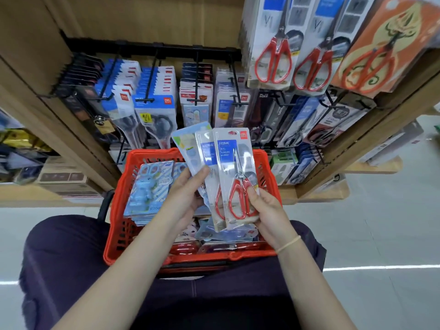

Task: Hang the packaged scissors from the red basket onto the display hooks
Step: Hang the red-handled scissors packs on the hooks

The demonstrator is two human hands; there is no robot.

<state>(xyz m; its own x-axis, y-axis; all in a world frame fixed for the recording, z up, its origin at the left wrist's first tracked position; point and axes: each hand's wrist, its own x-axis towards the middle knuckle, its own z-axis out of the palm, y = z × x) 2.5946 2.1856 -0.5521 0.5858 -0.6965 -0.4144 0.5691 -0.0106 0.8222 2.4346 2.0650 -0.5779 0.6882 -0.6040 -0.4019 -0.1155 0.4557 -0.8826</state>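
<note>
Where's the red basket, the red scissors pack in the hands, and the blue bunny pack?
Red basket [114, 225]: head view, on its left wall.
Red scissors pack [234, 172]: head view, on the front pack's middle.
Blue bunny pack [148, 189]: head view, on the bunny card.

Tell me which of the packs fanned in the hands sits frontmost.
The red-handled scissors pack, rightmost in the fan, pinched by the right hand. It overlaps the matching pack and the pale blue pack behind.
</note>
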